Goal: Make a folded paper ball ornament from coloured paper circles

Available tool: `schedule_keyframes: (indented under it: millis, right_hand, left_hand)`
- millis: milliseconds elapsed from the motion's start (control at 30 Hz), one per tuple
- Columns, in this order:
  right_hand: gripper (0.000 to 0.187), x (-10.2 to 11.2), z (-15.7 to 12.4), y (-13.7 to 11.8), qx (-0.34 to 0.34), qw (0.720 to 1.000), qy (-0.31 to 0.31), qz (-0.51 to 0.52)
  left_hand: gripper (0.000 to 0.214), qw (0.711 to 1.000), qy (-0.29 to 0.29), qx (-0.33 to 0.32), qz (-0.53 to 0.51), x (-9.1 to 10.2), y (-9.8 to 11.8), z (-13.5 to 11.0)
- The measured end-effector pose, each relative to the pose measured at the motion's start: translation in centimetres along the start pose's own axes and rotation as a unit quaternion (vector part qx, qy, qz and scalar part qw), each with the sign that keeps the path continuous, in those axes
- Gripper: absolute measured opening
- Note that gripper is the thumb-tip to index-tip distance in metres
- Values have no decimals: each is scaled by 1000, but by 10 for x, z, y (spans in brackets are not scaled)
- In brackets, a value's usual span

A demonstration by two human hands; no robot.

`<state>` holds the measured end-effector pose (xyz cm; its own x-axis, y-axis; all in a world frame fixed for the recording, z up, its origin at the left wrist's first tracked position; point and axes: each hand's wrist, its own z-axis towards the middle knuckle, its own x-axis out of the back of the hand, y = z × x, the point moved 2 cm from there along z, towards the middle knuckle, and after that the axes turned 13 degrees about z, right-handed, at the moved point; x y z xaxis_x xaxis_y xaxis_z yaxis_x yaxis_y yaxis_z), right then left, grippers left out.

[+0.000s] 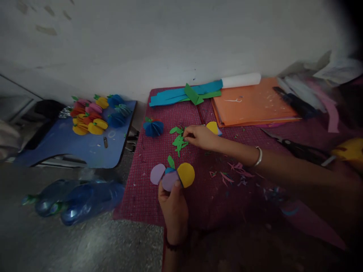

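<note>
My left hand point(174, 206) pinches a folded paper fruit from below, thumb in front. Its lilac paper disc point(170, 181) faces me, with a yellow paper disc point(186, 174) at the right and another lilac disc point(157, 174) at the left. A green leaf stands up from its top. Over a small pile of green paper leaves point(178, 141), my right hand point(201, 136) has its fingertips pinched together at the pile's right edge; whether a leaf is between them is hidden. Behind that hand lies a yellow paper circle point(212, 127). A finished blue paper fruit point(153, 128) sits at the left.
Black-handled scissors point(297, 149) lie beneath my right forearm's far side, near pink paper scraps point(241, 170). Orange sheets point(255, 104) and rolled blue paper point(184, 92) line the wall. Leftward, a blue low table point(85, 151) bears several paper fruits; large bottles point(90, 200) lie on the floor.
</note>
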<state>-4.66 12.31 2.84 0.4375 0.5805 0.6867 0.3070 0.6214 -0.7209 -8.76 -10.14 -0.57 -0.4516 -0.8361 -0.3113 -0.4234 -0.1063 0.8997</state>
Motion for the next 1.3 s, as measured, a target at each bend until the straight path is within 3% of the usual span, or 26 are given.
schedule_keyframes:
  millis: [133,400,600,800,867,933,1000,1167,1300]
  right_hand:
    - [13,1,8,-1,21,998,-39,-50]
    - [12,-6,-2,-4,46,983,-116,-132]
    - [15,-10,2,-13,1,975,-151,-160]
    - [9,10,-10,-11,-37,982,-163,-91]
    - [8,20,-21,-4,-82,981,-169,40]
    - [10,27,-34,5,-131,954,-161,215]
    - [13,33,-46,14,-153,925,-139,319]
    - [11,34,-66,29,-131,952,-68,268]
    - [8,23,-66,25,-90,974,-63,200]
  left_hand:
    - [33,1000,4,4,-6,3,0,3]
    - [35,998,18,24,-50,4,-2,6]
    - [38,998,9,33,-59,4,-2,7]
    - [38,998,-6,27,-58,4,-1,6]
    - [38,998,-7,20,-55,4,0,6]
    - [38,999,-9,12,-49,3,1,6]
    - [37,999,-11,4,-41,3,2,6]
    - [37,1000,-15,-11,-25,3,0,6]
    - [40,1000,-16,-9,-22,5,-2,6]
